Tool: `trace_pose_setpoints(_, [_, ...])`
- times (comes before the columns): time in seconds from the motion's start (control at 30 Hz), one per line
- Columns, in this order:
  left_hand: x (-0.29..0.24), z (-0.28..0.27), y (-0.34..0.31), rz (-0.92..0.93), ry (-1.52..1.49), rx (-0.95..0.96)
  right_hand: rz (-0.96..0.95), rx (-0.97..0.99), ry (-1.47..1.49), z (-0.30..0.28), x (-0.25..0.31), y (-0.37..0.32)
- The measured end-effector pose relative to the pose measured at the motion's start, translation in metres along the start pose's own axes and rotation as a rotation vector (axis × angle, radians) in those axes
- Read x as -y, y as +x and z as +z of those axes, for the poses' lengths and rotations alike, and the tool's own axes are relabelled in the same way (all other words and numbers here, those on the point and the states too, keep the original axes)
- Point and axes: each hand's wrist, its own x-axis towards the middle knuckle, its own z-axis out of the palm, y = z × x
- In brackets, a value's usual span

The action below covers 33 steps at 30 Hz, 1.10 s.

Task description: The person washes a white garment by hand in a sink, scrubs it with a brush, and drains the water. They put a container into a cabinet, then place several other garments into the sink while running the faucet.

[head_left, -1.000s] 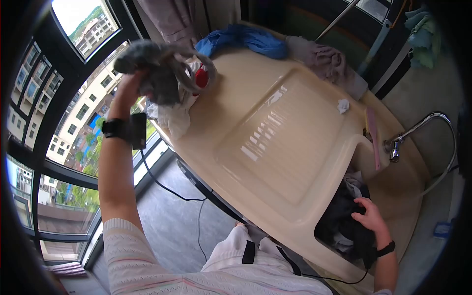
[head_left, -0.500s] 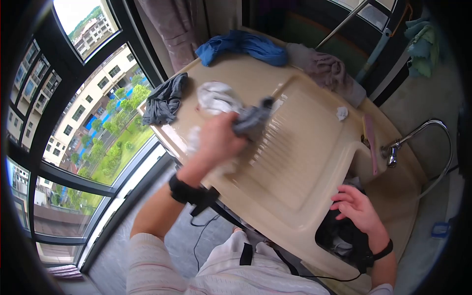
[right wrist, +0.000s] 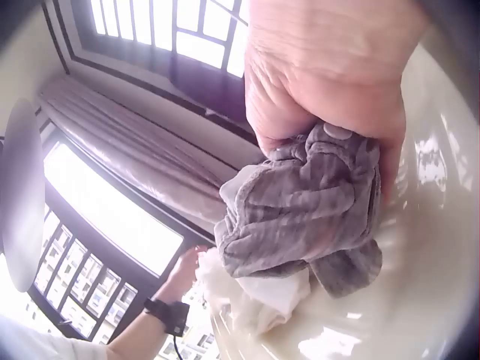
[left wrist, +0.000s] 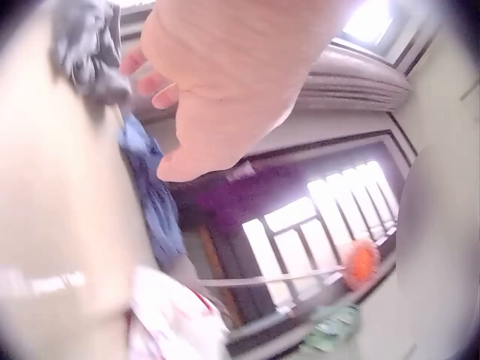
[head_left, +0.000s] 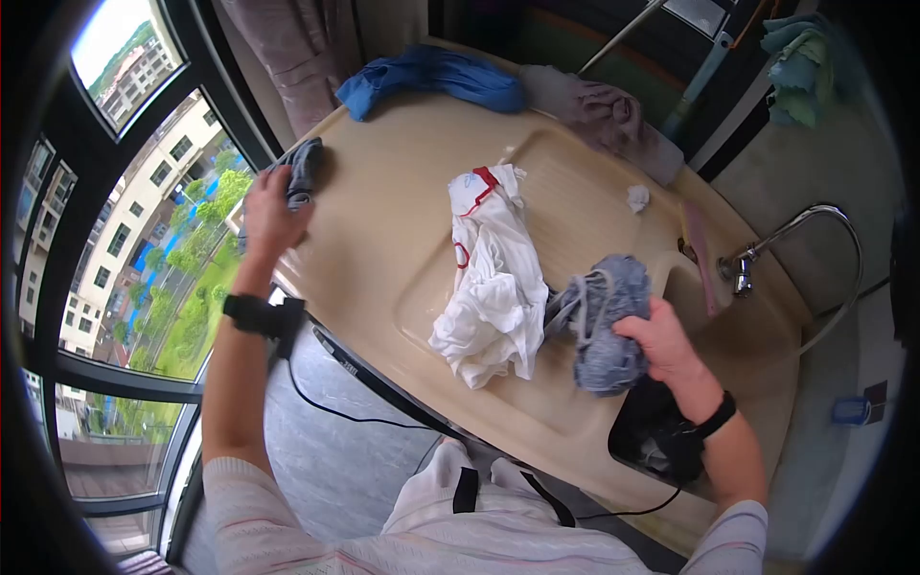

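Observation:
My right hand (head_left: 661, 340) grips a bunched grey garment (head_left: 609, 321) above the near right part of the washboard sink, next to the basin opening. The right wrist view shows its folds (right wrist: 300, 202) hanging from the fingers. Beside it, a white garment with red trim (head_left: 494, 287) lies crumpled across the ridged board. At the far left corner, my left hand (head_left: 271, 216) reaches to a dark grey cloth (head_left: 305, 171), thumb apart and fingers loosely bent. In the left wrist view the fingertips are right at that cloth (left wrist: 88, 56).
The beige sink top (head_left: 383, 211) carries a blue cloth (head_left: 431, 81) and a mauve cloth (head_left: 604, 115) along its back edge. A white crumpled scrap (head_left: 637, 198), a pink-handled brush (head_left: 701, 259) and a tap (head_left: 743, 273) stand at right. Dark clothes (head_left: 656, 431) fill the basin.
My left hand swept from the left corner over the board, then back to the corner. The white garment now lies on the board, and my right hand has lifted from the basin to hold the grey garment.

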Motion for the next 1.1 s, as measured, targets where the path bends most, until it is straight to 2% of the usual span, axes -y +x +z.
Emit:
trace_pose_setpoints(0.03, [0.012,0.002,0.003,-0.1,0.167,-0.023,-0.041,-0.005,0.009,-0.01,0.006,-0.007])
trace_pose_setpoints(0.07, [0.028,0.006,0.007,-0.096,0.159,-0.018,-0.061,-0.024,-0.003,-0.016,0.013,-0.017])
trace_pose_setpoints(0.13, [0.055,0.018,0.013,-0.2,0.057,0.188,-0.084,-0.038,-0.016,-0.03,0.022,-0.034])
trace_pose_setpoints(0.23, [0.071,0.033,0.028,-0.257,0.077,0.257,-0.09,-0.078,-0.149,-0.046,0.014,-0.051])
trace_pose_setpoints(0.27, [0.067,0.033,0.026,-0.249,-0.046,0.165,-0.074,-0.101,-0.099,-0.05,0.01,-0.057])
trace_pose_setpoints(0.3, [0.066,0.028,0.025,-0.251,-0.041,0.159,-0.057,-0.127,-0.049,-0.054,0.007,-0.061])
trace_pose_setpoints(0.37, [0.06,0.021,0.029,-0.5,-1.108,0.375,-0.069,-0.115,-0.017,-0.06,0.003,-0.069])
trace_pose_setpoints(0.4, [0.05,0.018,0.026,-0.488,-1.257,0.373,-0.074,-0.109,0.011,-0.062,0.001,-0.073])
trace_pose_setpoints(0.43, [0.032,0.007,0.022,-0.482,-1.255,0.381,-0.073,-0.115,0.018,-0.065,-0.002,-0.076])
trace_pose_setpoints(0.5, [-0.01,-0.027,0.021,-0.517,-1.556,0.372,-0.108,-0.104,0.034,-0.068,-0.003,-0.079])
trace_pose_setpoints(0.57, [-0.028,-0.044,0.028,-0.488,-1.621,0.371,-0.121,-0.104,0.041,-0.071,-0.002,-0.081])
trace_pose_setpoints(0.63, [-0.041,-0.062,0.043,-0.323,-0.984,0.418,-0.133,-0.097,0.048,-0.075,-0.001,-0.083])
trace_pose_setpoints(0.67, [-0.051,-0.071,0.051,-0.125,-0.754,0.395,-0.142,-0.108,0.045,-0.076,0.0,-0.085])
trace_pose_setpoints(0.7, [-0.06,-0.076,0.056,-0.123,-0.748,0.394,-0.152,-0.117,0.041,-0.078,0.001,-0.087])
trace_pose_setpoints(0.83, [-0.097,-0.1,0.074,-0.161,-1.152,0.436,-0.199,-0.149,0.042,-0.104,0.006,-0.112])
trace_pose_setpoints(0.9, [-0.109,-0.114,0.084,-0.179,-1.3,0.461,-0.297,-0.327,-0.023,-0.135,0.004,-0.135])
trace_pose_setpoints(0.93, [-0.116,-0.119,0.09,-0.129,-1.415,0.519,-0.3,-0.331,-0.017,-0.149,0.007,-0.145])
trace_pose_setpoints(0.97, [-0.123,-0.124,0.092,-0.12,-1.413,0.524,-0.283,-0.331,-0.123,-0.163,0.01,-0.156])
trace_pose_setpoints(1.03, [-0.151,-0.138,0.092,0.054,-1.465,0.587,-0.265,-0.343,-0.223,-0.182,0.014,-0.177])
trace_pose_setpoints(1.1, [-0.179,-0.142,0.092,0.094,-1.5,0.637,-0.111,-0.286,-0.399,-0.198,0.015,-0.195])
